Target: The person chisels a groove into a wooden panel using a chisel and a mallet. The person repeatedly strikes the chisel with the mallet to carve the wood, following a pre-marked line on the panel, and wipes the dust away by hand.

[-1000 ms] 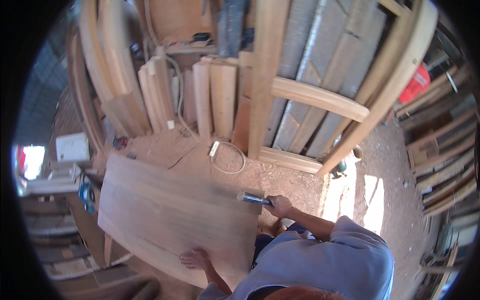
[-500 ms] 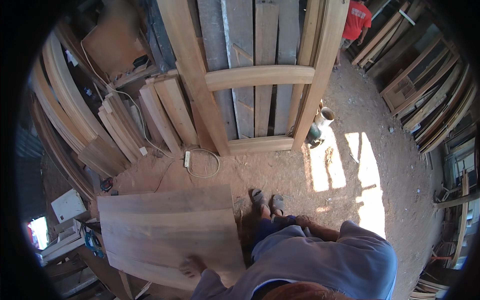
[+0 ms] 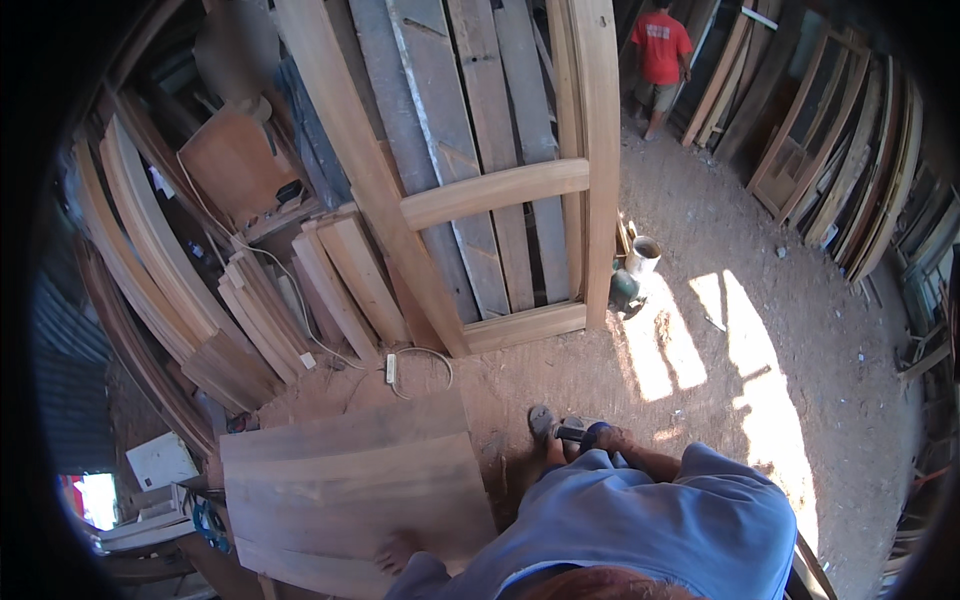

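My left hand lies on the near part of a wide wooden panel, its fingers spread and flat on the surface. In front of my body, near my knees, my right hand is closed. A small dark object with a pale edge sticks out to the left of it; its kind I cannot make out. My sandalled foot shows just beyond that object, on the dirt floor. No tool shows under or beside my left hand.
A door frame with a curved crossbar leans against upright boards ahead. Planks stand to its left, with a white power strip and cord on the floor. A pale bucket is at right. Further off, a person in red stands near stacked frames.
My view has shifted, so the door frame looks more tilted. The dark object at my right hand shows more plainly. The person in red appears further left and more fully in view.
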### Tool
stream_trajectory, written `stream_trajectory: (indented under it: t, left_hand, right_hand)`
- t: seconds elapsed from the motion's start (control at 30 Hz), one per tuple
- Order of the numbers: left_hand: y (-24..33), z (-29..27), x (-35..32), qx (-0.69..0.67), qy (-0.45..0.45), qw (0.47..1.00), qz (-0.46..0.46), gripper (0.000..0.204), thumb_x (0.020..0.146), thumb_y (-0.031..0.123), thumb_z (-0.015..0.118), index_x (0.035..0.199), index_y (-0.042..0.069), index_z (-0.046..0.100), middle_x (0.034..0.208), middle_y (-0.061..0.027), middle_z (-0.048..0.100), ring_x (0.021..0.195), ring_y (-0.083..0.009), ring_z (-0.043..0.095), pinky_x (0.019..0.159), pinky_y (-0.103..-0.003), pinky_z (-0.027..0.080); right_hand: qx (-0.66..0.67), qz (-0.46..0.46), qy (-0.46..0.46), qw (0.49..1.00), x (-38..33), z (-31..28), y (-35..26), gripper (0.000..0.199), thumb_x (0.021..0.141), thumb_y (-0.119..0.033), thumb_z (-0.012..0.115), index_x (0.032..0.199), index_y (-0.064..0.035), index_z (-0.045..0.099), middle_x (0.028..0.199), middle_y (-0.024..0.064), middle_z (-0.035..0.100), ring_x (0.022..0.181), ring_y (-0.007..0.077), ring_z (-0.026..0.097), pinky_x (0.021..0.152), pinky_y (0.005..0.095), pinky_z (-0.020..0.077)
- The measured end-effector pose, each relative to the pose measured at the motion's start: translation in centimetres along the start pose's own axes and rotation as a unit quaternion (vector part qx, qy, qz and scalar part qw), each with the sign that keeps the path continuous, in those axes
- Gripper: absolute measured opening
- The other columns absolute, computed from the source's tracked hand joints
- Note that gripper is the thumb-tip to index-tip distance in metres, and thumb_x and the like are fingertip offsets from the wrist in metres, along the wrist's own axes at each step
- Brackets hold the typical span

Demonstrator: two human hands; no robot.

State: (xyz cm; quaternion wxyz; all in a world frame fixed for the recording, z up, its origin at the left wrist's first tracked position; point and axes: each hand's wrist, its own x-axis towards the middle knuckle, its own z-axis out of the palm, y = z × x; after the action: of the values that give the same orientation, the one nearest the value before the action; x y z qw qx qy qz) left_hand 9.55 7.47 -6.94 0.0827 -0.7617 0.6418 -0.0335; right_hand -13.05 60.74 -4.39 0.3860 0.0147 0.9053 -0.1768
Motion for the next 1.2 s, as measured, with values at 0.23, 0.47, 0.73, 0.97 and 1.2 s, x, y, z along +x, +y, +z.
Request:
stream_trajectory:
  t: [0.23, 0.47, 0.73, 0.97, 1.2]
  left_hand:
    - [-1.9, 2.5, -3.2, -0.023, 0.005, 0.999, 0.027, 0.082, 0.101, 0.061, 0.033, 0.158, 0.002, 0.030, 0.164, -0.0256, 0.028, 0.148, -0.0465, 0.030, 0.117, -0.061, 0.025]
    - [-2.3, 3.6, -6.3, -0.034, -0.005, 0.998, 0.044, 0.082, 0.101, 0.060, 0.033, 0.158, 0.002, 0.030, 0.164, -0.0260, 0.027, 0.149, -0.0468, 0.030, 0.117, -0.061, 0.025]
    - [-2.9, 3.8, -5.4, -0.024, -0.008, 0.999, 0.047, 0.081, 0.101, 0.060, 0.033, 0.158, 0.002, 0.030, 0.164, -0.0264, 0.027, 0.149, -0.0472, 0.030, 0.118, -0.062, 0.024]
    - [-2.9, 4.3, -5.5, -0.028, -0.010, 0.998, 0.055, 0.081, 0.101, 0.059, 0.034, 0.158, 0.002, 0.029, 0.164, -0.0268, 0.027, 0.149, -0.0475, 0.029, 0.118, -0.062, 0.024]
    - [-3.8, 4.6, -6.1, -0.030, -0.008, 0.997, 0.064, 0.081, 0.101, 0.058, 0.034, 0.158, 0.002, 0.029, 0.164, -0.0272, 0.027, 0.149, -0.0479, 0.029, 0.118, -0.062, 0.024]
  right_hand:
    - [0.069, -0.010, 0.029, 0.997, -2.0, -2.7, 0.0, 0.047, 0.085, -0.041, 0.065, 0.121, -0.0110, 0.072, 0.127, 0.0218, 0.068, 0.125, 0.0373, 0.061, 0.104, 0.0465, 0.0501]
    - [0.111, 0.033, 0.060, 0.991, 3.8, 2.2, 4.2, 0.038, 0.082, -0.032, 0.063, 0.114, -0.0140, 0.074, 0.117, 0.0226, 0.071, 0.114, 0.0370, 0.067, 0.095, 0.0480, 0.0533]
    - [0.138, 0.029, 0.061, 0.988, 3.1, 1.5, 3.8, 0.030, 0.081, -0.029, 0.064, 0.105, -0.0157, 0.077, 0.106, 0.0181, 0.074, 0.102, 0.0353, 0.071, 0.085, 0.0450, 0.0565]
    - [0.150, 0.024, 0.064, 0.986, 3.5, 1.7, 4.2, 0.032, 0.082, -0.029, 0.063, 0.107, -0.0153, 0.077, 0.106, 0.0187, 0.075, 0.102, 0.0363, 0.071, 0.086, 0.0475, 0.0551]
    - [0.153, 0.014, 0.083, 0.985, 4.4, 2.7, 4.3, 0.033, 0.082, -0.027, 0.060, 0.106, -0.0117, 0.077, 0.105, 0.0212, 0.074, 0.103, 0.0393, 0.070, 0.086, 0.0480, 0.0544]
